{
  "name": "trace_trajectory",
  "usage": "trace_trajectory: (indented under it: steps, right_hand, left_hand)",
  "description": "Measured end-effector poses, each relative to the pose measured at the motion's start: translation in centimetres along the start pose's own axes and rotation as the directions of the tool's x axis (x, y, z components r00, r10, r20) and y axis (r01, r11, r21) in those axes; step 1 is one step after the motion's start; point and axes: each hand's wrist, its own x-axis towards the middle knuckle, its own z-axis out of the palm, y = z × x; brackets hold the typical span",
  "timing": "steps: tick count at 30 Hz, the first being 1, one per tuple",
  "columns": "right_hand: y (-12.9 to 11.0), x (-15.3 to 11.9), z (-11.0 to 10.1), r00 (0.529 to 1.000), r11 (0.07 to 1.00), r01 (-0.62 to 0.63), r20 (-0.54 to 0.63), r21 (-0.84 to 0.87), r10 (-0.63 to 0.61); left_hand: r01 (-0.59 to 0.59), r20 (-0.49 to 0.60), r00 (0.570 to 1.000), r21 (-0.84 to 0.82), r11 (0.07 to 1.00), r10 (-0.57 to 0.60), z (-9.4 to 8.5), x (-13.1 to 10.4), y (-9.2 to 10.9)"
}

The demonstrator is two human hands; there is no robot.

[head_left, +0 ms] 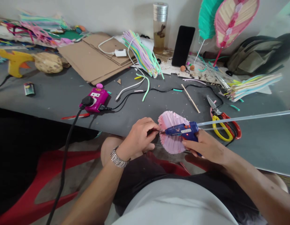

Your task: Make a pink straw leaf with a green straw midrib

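We have one pink pleated leaf (pixel 174 147) at the front edge of the table, before our body, and we take it as landmark. Our right hand (pixel 206 146) is wrapped around one blue glue gun (pixel 185 130), which lies across the leaf, a single clear glue stick (pixel 248 117) jutting from its rear. Our left hand (pixel 141 134), one watch (pixel 119 157) on its wrist, has thumb and forefinger drawn together at the leaf's left edge, by the nozzle; we cannot tell what they pinch.

Right of the leaf we count one pair of scissors (pixel 216 111) with two handle loops, one yellow and one red. Just beyond it lies one wooden stick (pixel 191 98). Farther behind it are two bundles of fuzzy stems, one pastel bundle (pixel 143 56) to its left and one pale bundle (pixel 252 87) to its right, plus one bottle (pixel 160 36), one phone (pixel 183 47) and two upright leaves (pixel 238 22). Left of it we see one magenta power block (pixel 95 100) and, farther off, one yellow glue gun (pixel 17 61).
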Motion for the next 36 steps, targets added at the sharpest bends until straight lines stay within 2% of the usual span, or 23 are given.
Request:
trace_trajectory:
  steps: [16, 36]
  right_hand:
    - [-0.21, -0.13, 0.28, 0.998, 1.000, -0.005, -0.056, -0.018, 0.004]
    - [0.02, -0.23, 0.47, 0.998, 0.999, -0.022, -0.068, -0.050, 0.019]
  left_hand:
    - [-0.005, -0.007, 1.000, -0.004, 1.000, 0.005, 0.04, 0.01, -0.05]
    - [-0.002, 0.007, 1.000, -0.003, 1.000, 0.002, -0.07, 0.06, 0.00]
